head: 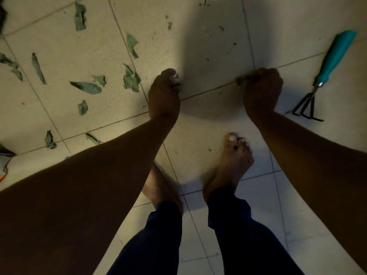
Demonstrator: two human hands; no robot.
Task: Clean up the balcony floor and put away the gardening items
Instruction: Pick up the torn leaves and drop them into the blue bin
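Several torn green leaves (88, 87) lie scattered over the pale tiled floor (208, 46), mostly at the left and middle. My left hand (163, 92) reaches down to the floor with its fingertips curled round small dark leaf bits. My right hand (262, 88) is a fist gripping a bunch of green leaves (239, 80) that stick out at its left side. A small hand rake (325, 72) with a teal handle and dark metal prongs lies on the tiles just right of my right hand.
My bare feet (232, 163) stand on the tiles below the hands. A dark object (3, 14) sits at the top-left edge, and an orange and grey object (5, 163) at the left edge. Small dirt specks (204, 3) dot the floor.
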